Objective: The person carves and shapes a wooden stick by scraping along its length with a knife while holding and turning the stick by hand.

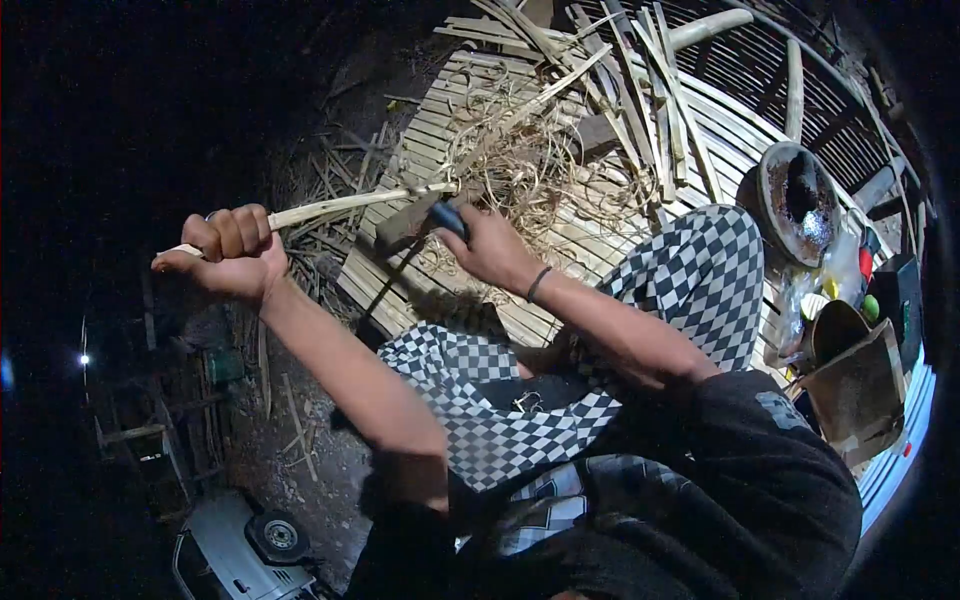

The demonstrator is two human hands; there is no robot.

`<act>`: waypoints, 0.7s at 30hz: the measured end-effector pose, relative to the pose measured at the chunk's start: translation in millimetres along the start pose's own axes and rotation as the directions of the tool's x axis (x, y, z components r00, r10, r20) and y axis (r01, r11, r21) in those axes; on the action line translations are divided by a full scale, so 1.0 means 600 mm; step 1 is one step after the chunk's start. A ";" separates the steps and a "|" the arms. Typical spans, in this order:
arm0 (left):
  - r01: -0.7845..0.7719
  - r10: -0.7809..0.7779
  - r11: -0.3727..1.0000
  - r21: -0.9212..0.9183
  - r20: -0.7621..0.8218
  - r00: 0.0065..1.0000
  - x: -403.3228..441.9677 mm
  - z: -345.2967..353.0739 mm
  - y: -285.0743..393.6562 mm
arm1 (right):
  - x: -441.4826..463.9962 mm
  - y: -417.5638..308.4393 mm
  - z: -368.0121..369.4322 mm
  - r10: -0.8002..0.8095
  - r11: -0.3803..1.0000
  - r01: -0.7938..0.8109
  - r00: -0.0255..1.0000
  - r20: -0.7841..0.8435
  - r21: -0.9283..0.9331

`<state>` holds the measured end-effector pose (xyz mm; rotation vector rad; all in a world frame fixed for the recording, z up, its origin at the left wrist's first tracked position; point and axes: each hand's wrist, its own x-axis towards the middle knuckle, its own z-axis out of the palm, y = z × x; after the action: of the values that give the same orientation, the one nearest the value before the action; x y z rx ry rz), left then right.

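While a pale wooden strip [350, 203] slants across the dark ground and the edge of the platform, its near end sits in the left hand [236, 245], whose fingers are curled tight around it; a short stub pokes out past the thumb. The strip's far end lies by the right hand [495, 245], next to a heap of curly shavings [520, 185]. The right hand's fingers are wrapped round a black handle [450, 219]; I cannot tell whether the tool touches the strip. Just beside the handle is a brown wooden block [403, 230], and a dark wristband [539, 283] circles the right wrist.

Under the shavings runs the slatted platform [365, 285], with long split strips [675, 110] piled on its far part. Checked trousers [705, 260] cover the person's bent legs, below a black top [720, 490]. Beyond the right knee stand a round pot [764, 207] and a clear plastic bag [842, 262]. Well apart, at lower left, is a pale car [225, 545] with a spare wheel [280, 535].
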<state>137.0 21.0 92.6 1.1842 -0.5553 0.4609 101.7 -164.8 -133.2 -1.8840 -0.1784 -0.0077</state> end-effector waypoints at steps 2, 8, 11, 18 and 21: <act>0.003 -0.003 0.999 -0.053 -0.008 1.000 0.003 0.001 -0.007 | -0.015 -0.051 -0.020 -0.158 0.987 0.158 0.987 0.027 0.024; -0.001 0.003 0.997 -0.074 0.016 1.000 0.007 0.030 -0.013 | -0.005 -0.046 -0.011 -0.309 0.949 0.311 0.950 -0.045 0.058; -0.003 0.005 0.998 -0.057 0.033 0.999 0.005 0.033 -0.012 | 0.031 0.086 0.029 0.040 0.999 -0.041 0.999 -0.013 -0.021; 0.022 -0.025 0.999 0.037 0.081 0.996 0.010 0.067 -0.024 | 0.030 0.082 0.030 0.140 0.990 -0.140 0.990 0.000 0.016; 0.050 -0.057 0.996 0.067 0.109 0.992 0.015 0.075 -0.029 | 0.025 0.053 0.017 0.096 0.993 -0.095 0.995 -0.024 0.064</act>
<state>147.0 -26.8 98.0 1.2889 -0.6067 0.3705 119.8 -163.1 -164.7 -1.8267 -0.0689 0.0375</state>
